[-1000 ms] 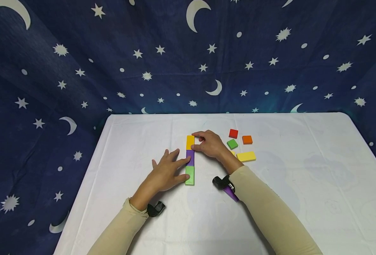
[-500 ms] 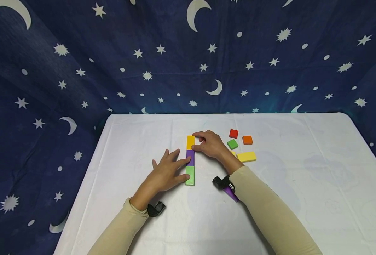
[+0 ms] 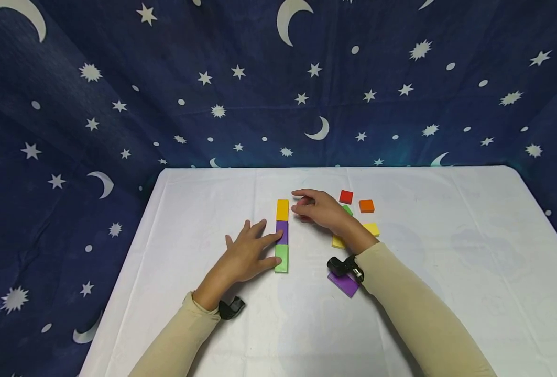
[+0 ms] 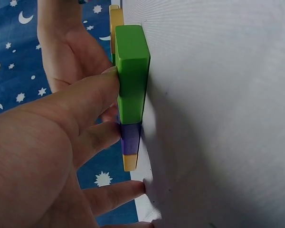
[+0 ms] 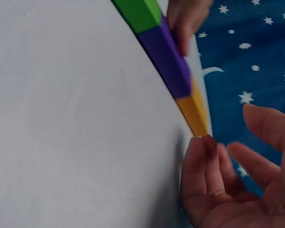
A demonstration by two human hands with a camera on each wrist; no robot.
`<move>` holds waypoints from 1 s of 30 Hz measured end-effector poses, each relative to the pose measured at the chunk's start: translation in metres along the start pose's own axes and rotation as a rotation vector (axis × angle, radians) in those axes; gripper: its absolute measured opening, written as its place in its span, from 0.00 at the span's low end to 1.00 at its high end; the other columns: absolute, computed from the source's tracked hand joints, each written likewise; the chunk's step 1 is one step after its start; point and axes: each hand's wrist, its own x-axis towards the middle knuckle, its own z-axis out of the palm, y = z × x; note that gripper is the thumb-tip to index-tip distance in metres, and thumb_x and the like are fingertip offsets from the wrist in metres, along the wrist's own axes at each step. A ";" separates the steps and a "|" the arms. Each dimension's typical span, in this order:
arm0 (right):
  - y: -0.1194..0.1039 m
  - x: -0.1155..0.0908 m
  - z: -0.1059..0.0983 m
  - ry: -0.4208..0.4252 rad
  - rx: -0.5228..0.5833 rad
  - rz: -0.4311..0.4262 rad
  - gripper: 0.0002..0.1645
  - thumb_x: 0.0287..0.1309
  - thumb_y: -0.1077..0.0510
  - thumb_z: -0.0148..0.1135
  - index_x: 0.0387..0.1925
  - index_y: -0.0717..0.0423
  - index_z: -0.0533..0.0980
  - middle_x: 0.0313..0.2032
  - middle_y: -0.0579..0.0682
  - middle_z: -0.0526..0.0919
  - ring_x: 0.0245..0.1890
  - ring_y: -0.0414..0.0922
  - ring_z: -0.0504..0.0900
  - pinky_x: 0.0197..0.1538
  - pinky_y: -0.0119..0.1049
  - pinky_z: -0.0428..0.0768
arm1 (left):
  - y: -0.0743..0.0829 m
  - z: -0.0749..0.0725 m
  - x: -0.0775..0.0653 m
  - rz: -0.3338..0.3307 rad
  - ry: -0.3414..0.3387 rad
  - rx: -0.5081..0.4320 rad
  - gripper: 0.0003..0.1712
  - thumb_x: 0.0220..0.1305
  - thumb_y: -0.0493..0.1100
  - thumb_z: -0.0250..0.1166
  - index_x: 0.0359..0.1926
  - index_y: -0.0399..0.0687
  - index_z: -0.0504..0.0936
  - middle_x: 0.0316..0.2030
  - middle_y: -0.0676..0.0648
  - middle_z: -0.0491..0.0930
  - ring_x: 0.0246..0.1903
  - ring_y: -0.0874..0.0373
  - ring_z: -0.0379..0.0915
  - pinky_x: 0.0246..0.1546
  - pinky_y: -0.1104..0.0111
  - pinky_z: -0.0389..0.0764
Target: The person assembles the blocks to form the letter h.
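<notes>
A green block (image 3: 282,259), a purple block (image 3: 282,227) and a yellow-orange block (image 3: 282,209) lie end to end in a straight row on the white table. My left hand (image 3: 245,256) rests beside the row with spread fingers. Its thumb touches the green block (image 4: 133,85) and its index finger the purple block (image 4: 130,137). To the right of the row's far end, my right hand (image 3: 323,209) hovers apart from the yellow-orange block (image 5: 194,113). Thumb and index finger stand apart with nothing between them, and the other fingers are loosely bent.
Right of the row lie a red block (image 3: 346,197), an orange block (image 3: 366,206) and a small green block (image 3: 348,210). Two yellow blocks, one at the right (image 3: 371,229), are partly hidden by my right arm. Under that wrist lies another purple block (image 3: 344,285).
My right hand has let go of the yellow-orange block and drawn back to the right. More of the loose purple block shows. The left hand and the row have stayed in place.
</notes>
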 end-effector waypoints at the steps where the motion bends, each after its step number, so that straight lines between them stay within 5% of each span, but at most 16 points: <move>1: 0.000 -0.003 -0.005 -0.005 0.023 0.002 0.30 0.67 0.48 0.67 0.68 0.42 0.74 0.51 0.52 0.79 0.47 0.49 0.83 0.53 0.38 0.85 | 0.000 0.000 0.000 0.000 0.001 0.008 0.37 0.64 0.65 0.68 0.73 0.71 0.71 0.79 0.42 0.56 0.78 0.29 0.42 0.61 0.18 0.49; 4: -0.003 -0.017 -0.022 -0.010 0.005 -0.018 0.26 0.68 0.46 0.65 0.66 0.43 0.76 0.51 0.54 0.81 0.46 0.52 0.83 0.52 0.41 0.85 | 0.000 -0.001 0.000 0.002 0.007 0.043 0.38 0.64 0.67 0.66 0.73 0.73 0.70 0.79 0.43 0.57 0.78 0.30 0.45 0.61 0.19 0.52; 10: 0.001 -0.042 -0.055 0.037 -0.268 -0.124 0.22 0.69 0.44 0.63 0.59 0.47 0.81 0.43 0.51 0.84 0.41 0.52 0.79 0.44 0.41 0.80 | -0.001 -0.002 -0.002 0.010 0.023 0.073 0.38 0.64 0.68 0.66 0.73 0.73 0.69 0.79 0.44 0.57 0.78 0.31 0.47 0.61 0.21 0.56; 19: 0.038 -0.068 -0.078 0.110 -0.541 -0.315 0.15 0.63 0.51 0.71 0.48 0.53 0.85 0.37 0.46 0.84 0.38 0.44 0.77 0.44 0.40 0.77 | -0.001 -0.005 -0.004 0.021 0.037 0.078 0.38 0.64 0.68 0.65 0.73 0.73 0.70 0.78 0.45 0.59 0.77 0.33 0.50 0.61 0.22 0.57; 26: 0.062 -0.082 -0.087 0.135 -0.625 -0.291 0.16 0.63 0.51 0.70 0.51 0.52 0.84 0.48 0.52 0.85 0.50 0.52 0.82 0.56 0.54 0.80 | -0.002 -0.004 -0.003 0.014 0.026 0.078 0.38 0.64 0.69 0.65 0.74 0.75 0.68 0.79 0.45 0.57 0.78 0.34 0.48 0.62 0.22 0.53; 30: 0.070 -0.090 -0.091 0.169 -0.664 -0.283 0.17 0.62 0.51 0.71 0.51 0.52 0.85 0.46 0.51 0.85 0.44 0.49 0.81 0.51 0.49 0.81 | -0.004 -0.003 -0.003 0.010 0.025 0.056 0.38 0.63 0.69 0.66 0.73 0.78 0.68 0.80 0.43 0.51 0.79 0.33 0.40 0.63 0.20 0.45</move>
